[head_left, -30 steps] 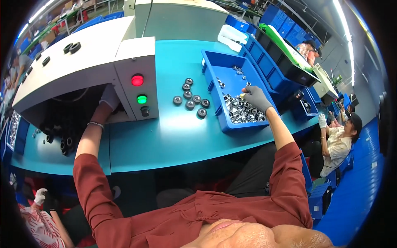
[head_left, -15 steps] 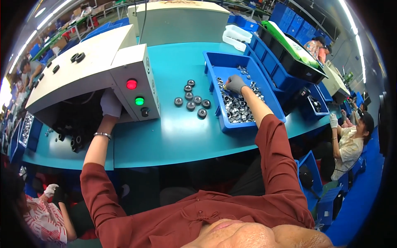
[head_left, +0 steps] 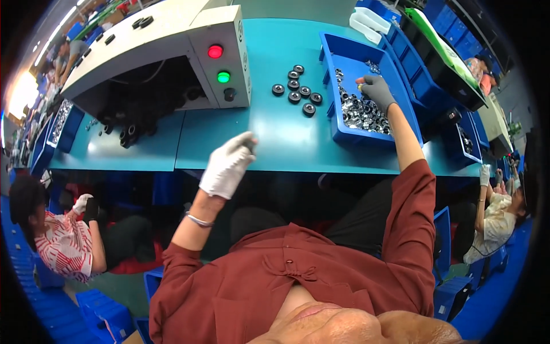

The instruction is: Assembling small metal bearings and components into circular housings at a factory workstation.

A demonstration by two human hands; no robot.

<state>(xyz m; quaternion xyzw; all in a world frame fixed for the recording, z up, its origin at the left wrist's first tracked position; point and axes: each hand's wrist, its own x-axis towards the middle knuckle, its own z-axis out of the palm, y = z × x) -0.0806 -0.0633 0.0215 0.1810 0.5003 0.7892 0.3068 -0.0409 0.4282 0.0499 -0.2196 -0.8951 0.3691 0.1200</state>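
Observation:
My left hand [head_left: 228, 166], in a white glove, hangs over the table's front edge. Its fingers are closed on a small dark part [head_left: 251, 145] that they half hide. Over the blue bin [head_left: 350, 136] on the right is my right hand [head_left: 378, 93] in a grey glove, its fingers pinched on a small yellowish part [head_left: 360, 88]. Shiny metal parts [head_left: 364, 116] lie loose in that bin, just below the hand. Left of the bin, several black wheels with metal centres [head_left: 294, 97] lie in a loose group on the table.
A cream machine [head_left: 243, 63] with red and green lamps stands at left; black wheels [head_left: 132, 131] are heaped in its opening. A black crate [head_left: 458, 86] and blue bins flank the right. People sit at both sides, one in a striped shirt [head_left: 63, 246].
My left hand has come out of the machine's opening, back toward me, with a small dark part in it. My right hand stays over the bin. The view has shifted.

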